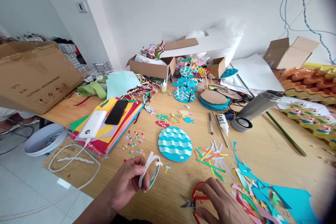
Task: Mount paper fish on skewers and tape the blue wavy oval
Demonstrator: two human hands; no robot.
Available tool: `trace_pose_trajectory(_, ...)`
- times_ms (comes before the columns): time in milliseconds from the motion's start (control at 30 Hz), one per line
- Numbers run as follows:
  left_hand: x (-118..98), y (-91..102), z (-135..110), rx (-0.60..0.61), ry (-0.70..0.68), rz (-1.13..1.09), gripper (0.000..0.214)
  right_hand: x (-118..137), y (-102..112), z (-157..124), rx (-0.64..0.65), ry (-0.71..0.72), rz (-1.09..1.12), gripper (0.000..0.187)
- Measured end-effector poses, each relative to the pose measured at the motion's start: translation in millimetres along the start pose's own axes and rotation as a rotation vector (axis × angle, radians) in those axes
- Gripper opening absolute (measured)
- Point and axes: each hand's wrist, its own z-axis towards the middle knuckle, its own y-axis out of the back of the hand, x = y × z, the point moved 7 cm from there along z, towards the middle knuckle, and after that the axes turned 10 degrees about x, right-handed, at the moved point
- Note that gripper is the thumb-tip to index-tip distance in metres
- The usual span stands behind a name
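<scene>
Between the thumb and fingers of my left hand (131,176) is a roll of white tape (154,169), held on edge with a loose end sticking up. My right hand (220,203) has its fingers at the red handles of a pair of scissors (191,202), whose short blades are parted and point left. Beyond my hands lies a blue oval (175,144) with light wavy paper strips across it and a small white square near its lower edge. Several patterned paper fish (173,120) lie just behind the oval. A small yellow-and-blue paper piece (167,169) is beside the tape.
Coloured paper strips (212,159) and blue scraps (283,196) are spread at right. A glue bottle (223,124), pen (210,123) and steel flask (258,105) stand or lie behind. At left, a power bank (93,124) and phone (117,112) rest on coloured sheets, with a trailing white cable.
</scene>
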Motion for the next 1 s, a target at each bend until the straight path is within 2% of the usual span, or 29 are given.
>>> trace_pose_trajectory(100, 1.1, -9.6, 0.5, 0.076, 0.0, -0.022, 0.015, 26.0, 7.4, 26.1, -0.013, 0.018, 0.142, 0.031)
trace_pose_trajectory(133, 1.1, -13.2, 0.1, 0.099, 0.0, -0.025, 0.015, 32.7, 6.4, 35.9, -0.009, 0.01, 0.181, 0.032)
trace_pose_trajectory(200, -0.2, -18.7, -1.7, 0.137, -0.003, -0.032, 0.015, 48.3, 2.0, 52.7, 0.021, 0.072, 0.223, 0.016)
trace_pose_trajectory(233, -1.6, -19.4, -3.0, 0.143, -0.011, -0.036, 0.015, 54.2, 0.4, 58.1, 0.038, 0.103, 0.227, 0.013)
trace_pose_trajectory(367, -11.2, -7.5, -7.6, 0.088, -0.082, -0.063, 0.016, 62.7, 5.3, 56.7, 0.175, 0.196, 0.215, 0.021)
trace_pose_trajectory(467, -14.8, 4.1, -8.2, 0.053, -0.134, -0.146, 0.015, 50.4, 30.6, 48.3, 0.197, 0.191, 0.202, 0.024)
trace_pose_trajectory(567, -12.1, 6.2, -5.6, 0.088, -0.142, -0.323, 0.013, 19.8, 65.8, 52.0, 0.018, 0.104, 0.092, 0.032)
trace_pose_trajectory(633, -9.5, 3.4, -3.3, 0.131, -0.126, -0.437, 0.012, -7.7, 79.6, 57.1, -0.105, -0.012, -0.05, 0.033)
trace_pose_trajectory(700, -8.5, 1.3, -1.5, 0.163, -0.112, -0.516, 0.011, -35.6, 86.0, 55.2, -0.251, -0.22, -0.265, 0.022)
trace_pose_trajectory(733, -8.7, 1.1, -0.9, 0.17, -0.111, -0.54, 0.011, -44.6, 85.9, 50.0, -0.324, -0.314, -0.374, 0.023)
trace_pose_trajectory(767, -8.9, 1.4, -0.3, 0.173, -0.111, -0.553, 0.011, -48.6, 80.6, 44.7, -0.349, -0.35, -0.437, 0.027)
trace_pose_trajectory(800, -9.1, 2.2, 0.3, 0.168, -0.113, -0.557, 0.012, -48.3, 68.5, 40.7, -0.3, -0.313, -0.43, 0.027)
trace_pose_trajectory(900, -8.0, 4.9, 3.2, 0.139, -0.121, -0.519, 0.012, -31.8, 17.0, 23.2, 0.003, -0.073, -0.237, 0.012)
trace_pose_trajectory(1000, -4.6, 5.3, 8.7, 0.102, -0.137, -0.437, 0.013, -20.6, -15.2, 2.1, 0.081, 0.0, -0.208, 0.033)
